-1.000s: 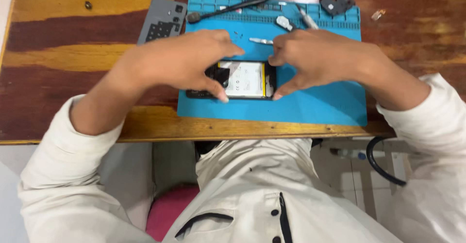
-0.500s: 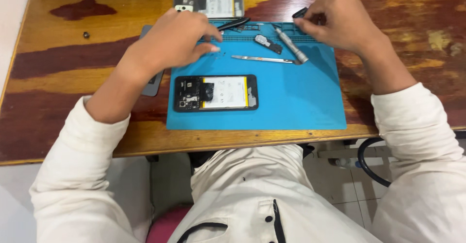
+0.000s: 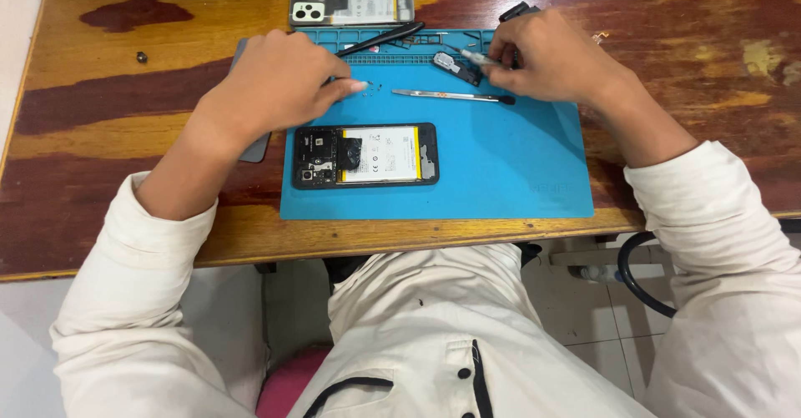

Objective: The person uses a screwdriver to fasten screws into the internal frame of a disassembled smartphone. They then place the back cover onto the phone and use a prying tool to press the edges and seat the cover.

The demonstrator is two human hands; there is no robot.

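Phone (image 3: 365, 156), back cover off, lies flat on the blue repair mat (image 3: 517, 176), near the mat's front-left corner, battery & boards facing up — square to the front edge, so its insides stay reachable from above.

Left hand (image 3: 279, 84) hovers over the mat's upper left; fingers (image 3: 355, 88) drawn together to a pinch right by some tiny screws (image 3: 373, 88), prob. set there on the mat so they don't roll off. Can't tell if anything's actually gripped.

Right hand (image 3: 546, 55) at the mat's back edge, fingers closed around a thin tool w/ metal tip (image 3: 474, 55), tip pointing left over a small dark part (image 3: 456, 67).

Tweezers (image 3: 450, 95) lie loose mid-mat, apart from both hands. Removed back cover (image 3: 352, 2) is parked beyond the mat on the wooden bench (image 3: 125, 101), out of the way.

Room: mat's right half & front strip open. Phone is well in from the bench's front edge; grey slab (image 3: 255, 145) pokes out under left wrist.
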